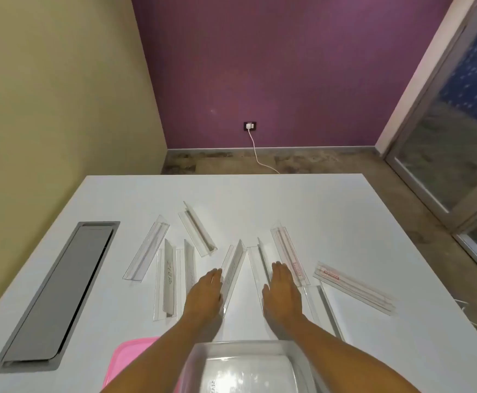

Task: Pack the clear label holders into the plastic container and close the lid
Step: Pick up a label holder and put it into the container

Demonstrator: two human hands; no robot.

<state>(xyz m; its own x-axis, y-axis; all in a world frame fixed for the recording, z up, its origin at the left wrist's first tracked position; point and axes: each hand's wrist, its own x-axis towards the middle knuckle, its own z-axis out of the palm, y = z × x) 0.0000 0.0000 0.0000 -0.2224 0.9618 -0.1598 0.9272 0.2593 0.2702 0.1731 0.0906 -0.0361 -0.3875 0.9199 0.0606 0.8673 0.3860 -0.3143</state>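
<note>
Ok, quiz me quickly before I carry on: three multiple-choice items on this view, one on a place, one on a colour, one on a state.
1. Where is the container? A on a chair; B at the table's near edge; C at the far corner.
2. The lid's colour? A blue; B pink; C green.
3. The left hand and right hand? A both fists; B one holding the lid; C both open, fingers straight.
B, it sits nearest the camera; B, plainly pink; C, both lie flat.

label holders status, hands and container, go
Both open, fingers straight: left hand and right hand down among the label holders. Holders scattered on the table; container open, pink lid beside it. Nothing else in the way.
</note>
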